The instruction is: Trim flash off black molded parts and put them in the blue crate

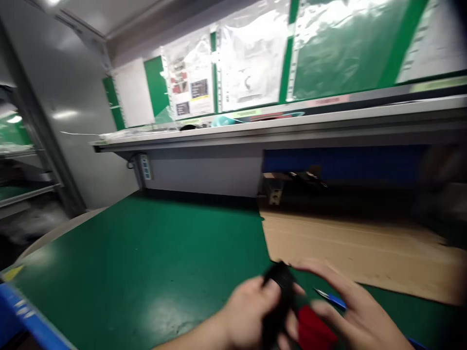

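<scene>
Left hand (pixel 248 311) clamped on a black item (pixel 278 301), right hand (pixel 359 313) spread apart just beside it, red piece (pixel 315 330) between both hands, its contact with the right too blurred to tell, blue tool (pixel 336 300) and cardboard (pixel 328 248) beyond.

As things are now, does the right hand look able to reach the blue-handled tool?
Probably yes: the blue-handled tool lies close by the right hand, with nothing visible between them.

Glare whitens the plastic sleeves (pixel 251 58); the fingers (pixel 330 276) blur (rather badly).
</scene>
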### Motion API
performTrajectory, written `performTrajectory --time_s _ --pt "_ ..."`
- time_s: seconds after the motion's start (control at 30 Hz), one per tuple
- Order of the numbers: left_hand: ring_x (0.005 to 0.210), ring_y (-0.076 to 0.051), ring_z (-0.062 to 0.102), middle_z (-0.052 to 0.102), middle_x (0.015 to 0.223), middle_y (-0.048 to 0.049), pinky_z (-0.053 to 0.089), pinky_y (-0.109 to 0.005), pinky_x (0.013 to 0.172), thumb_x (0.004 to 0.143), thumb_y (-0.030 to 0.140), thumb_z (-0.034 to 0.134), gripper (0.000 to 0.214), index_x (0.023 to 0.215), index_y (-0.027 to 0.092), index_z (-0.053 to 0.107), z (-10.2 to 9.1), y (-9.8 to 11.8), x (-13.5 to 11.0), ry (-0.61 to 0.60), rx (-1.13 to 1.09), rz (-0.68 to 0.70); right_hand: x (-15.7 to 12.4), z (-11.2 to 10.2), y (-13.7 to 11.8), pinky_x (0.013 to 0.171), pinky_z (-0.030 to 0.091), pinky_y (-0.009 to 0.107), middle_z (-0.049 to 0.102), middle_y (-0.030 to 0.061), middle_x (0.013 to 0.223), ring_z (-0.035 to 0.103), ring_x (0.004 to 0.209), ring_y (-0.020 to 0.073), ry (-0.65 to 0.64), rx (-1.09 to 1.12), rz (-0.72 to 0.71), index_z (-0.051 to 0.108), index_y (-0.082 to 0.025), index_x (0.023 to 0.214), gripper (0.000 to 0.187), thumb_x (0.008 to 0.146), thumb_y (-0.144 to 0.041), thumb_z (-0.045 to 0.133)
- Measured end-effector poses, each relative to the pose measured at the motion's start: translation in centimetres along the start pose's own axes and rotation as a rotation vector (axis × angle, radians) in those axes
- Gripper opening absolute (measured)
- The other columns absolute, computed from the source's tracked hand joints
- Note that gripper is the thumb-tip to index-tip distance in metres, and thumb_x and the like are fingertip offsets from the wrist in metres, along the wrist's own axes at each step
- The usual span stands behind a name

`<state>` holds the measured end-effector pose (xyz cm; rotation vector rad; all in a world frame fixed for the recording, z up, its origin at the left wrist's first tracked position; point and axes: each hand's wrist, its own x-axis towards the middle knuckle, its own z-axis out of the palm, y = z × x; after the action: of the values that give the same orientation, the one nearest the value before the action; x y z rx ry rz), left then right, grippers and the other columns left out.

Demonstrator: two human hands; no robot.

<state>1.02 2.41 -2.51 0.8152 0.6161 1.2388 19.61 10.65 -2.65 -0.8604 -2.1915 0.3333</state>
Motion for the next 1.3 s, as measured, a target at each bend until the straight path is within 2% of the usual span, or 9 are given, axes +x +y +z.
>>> performTrajectory --time_s 0.1,0.2,0.3,0.47,0.63,0.8,0.97,1.13,1.3 --pt "0.053 -0.006 0.055 0.064 0.081 0.0004 0.047 -0.019 0.056 0.093 0.049 0.045 0.041 0.128 0.028 0.050 -1.0 1.6 -0.2 0.170 -0.139 0.059 1.0 -3.2 2.3 0.085 0.044 0.039 0.062 0.0083 0.106 0.056 0.100 0.0289 -0.155 -0.210 0.130 0.063 -0.024 0.106 0.035 0.089 -0.053 0.052" --pt "0.083 -0.016 0.064 0.062 0.119 -0.0084 0.054 -0.041 0.078 0.096 0.035 0.044 0.039 0.135 0.035 0.042 -2.0 2.9 0.0 0.345 -0.263 0.045 0.4 -4.6 4.7 0.068 0.043 0.030 0.063 0.0050 0.094 0.059 0.085 0.0249 -0.356 -0.225 0.367 0.063 -0.023 0.101 0.025 0.082 -0.039 0.066" --pt "0.105 -0.024 0.062 0.055 0.133 -0.0105 0.051 -0.053 0.087 0.096 0.032 0.043 0.040 0.136 0.040 0.041 -2.2 3.2 0.1 0.334 -0.274 0.026 -0.5 -4.5 6.1 0.056 0.036 0.024 0.062 0.0005 0.078 0.057 0.070 0.0194 -0.423 -0.192 0.430 0.063 -0.021 0.083 0.017 0.072 -0.024 0.075" --pt "0.122 -0.030 0.051 0.049 0.140 -0.0072 0.048 -0.058 0.090 0.096 0.037 0.042 0.040 0.135 0.046 0.039 -1.0 2.8 -0.7 0.204 -0.282 -0.034 -0.4 -4.1 5.7 0.057 0.034 0.023 0.059 -0.0003 0.077 0.053 0.068 0.0161 -0.321 -0.132 0.389 0.055 -0.019 0.083 0.005 0.087 -0.017 0.058" --pt "0.083 -0.018 0.064 0.053 0.135 -0.0109 0.053 -0.034 0.067 0.095 0.043 0.044 0.029 0.117 0.028 0.055 -0.2 2.4 -1.1 0.121 -0.157 -0.172 0.2 -3.5 3.4 0.071 0.043 0.028 0.059 0.0031 0.095 0.055 0.084 0.0180 -0.199 -0.023 0.280 0.048 -0.020 0.106 0.012 0.101 -0.028 0.039" --pt "0.044 -0.005 0.049 0.068 0.099 -0.0096 0.037 -0.022 0.050 0.093 0.052 0.040 0.040 0.091 0.016 0.055 -0.4 1.1 -0.7 0.138 0.312 -0.132 -0.1 -2.6 0.0 0.091 0.038 0.030 0.055 0.0029 0.116 0.049 0.107 0.0183 -0.173 0.062 0.106 0.049 -0.025 0.116 0.019 0.103 -0.030 0.037" --pt "0.043 -0.006 0.050 0.065 0.090 -0.0065 0.032 -0.022 0.046 0.092 0.055 0.040 0.048 0.088 0.012 0.061 -0.1 1.1 -1.0 -0.009 0.683 -0.162 -0.5 -2.1 -2.0 0.067 0.038 0.026 0.054 0.0010 0.085 0.049 0.075 0.0154 -0.205 0.148 -0.065 0.050 -0.020 0.092 0.018 0.103 -0.028 0.038" --pt "0.045 -0.006 0.050 0.064 0.095 -0.0079 0.035 -0.021 0.046 0.087 0.059 0.045 0.051 0.099 0.012 0.060 0.7 1.8 -1.7 -0.042 0.670 -0.272 -0.5 -2.2 -2.3 0.070 0.034 0.030 0.054 0.0035 0.086 0.045 0.075 0.0181 -0.174 0.055 -0.209 0.053 -0.020 0.103 0.043 0.105 -0.051 0.023" --pt "0.046 -0.006 0.049 0.066 0.100 -0.0110 0.036 -0.020 0.047 0.083 0.062 0.050 0.058 0.111 0.012 0.055 1.3 2.0 -2.1 -0.046 0.613 -0.355 -0.3 -2.7 -2.5 0.073 0.032 0.034 0.052 0.0062 0.091 0.042 0.080 0.0218 -0.175 -0.083 -0.205 0.056 -0.020 0.106 0.074 0.093 -0.072 0.006"
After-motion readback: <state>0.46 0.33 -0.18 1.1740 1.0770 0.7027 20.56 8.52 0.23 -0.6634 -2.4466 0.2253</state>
